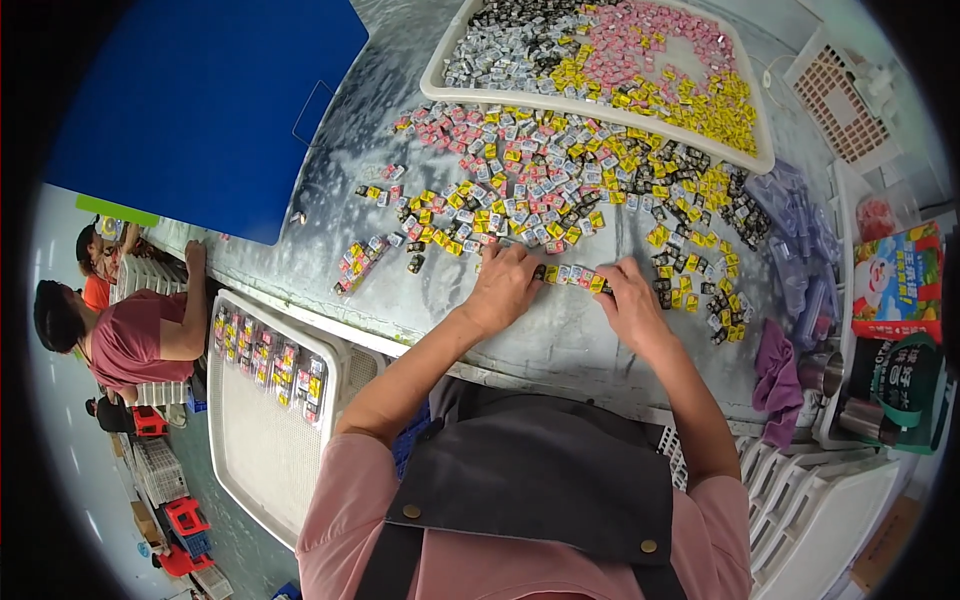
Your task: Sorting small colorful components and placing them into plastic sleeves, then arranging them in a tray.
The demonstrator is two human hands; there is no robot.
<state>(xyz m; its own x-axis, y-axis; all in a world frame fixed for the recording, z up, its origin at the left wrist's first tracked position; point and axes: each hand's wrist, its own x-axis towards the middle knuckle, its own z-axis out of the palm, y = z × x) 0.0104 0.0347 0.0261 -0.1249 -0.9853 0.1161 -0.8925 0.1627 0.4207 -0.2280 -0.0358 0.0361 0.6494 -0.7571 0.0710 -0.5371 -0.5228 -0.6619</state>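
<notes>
On the table, a short row of small block-shaped packets (572, 275) in yellow, pink, white and black lies between my hands. My left hand (505, 284) has its fingers closed at the row's left end. At the right end, my right hand (633, 302) pinches the row between thumb and fingers. Just beyond my hands spreads a loose heap of the same packets (540, 185), in mixed colours. A filled clear pack (360, 264) of them rests on the table to the left.
A white tray (766, 150) of packets sorted by colour stands at the back. Clear plastic sleeves (795, 240), a purple cloth (776, 380) and a metal cup (820, 372) are at the right. Lower left, a white tray (262, 440) holds several filled packs. A co-worker (150, 335) sits at the left.
</notes>
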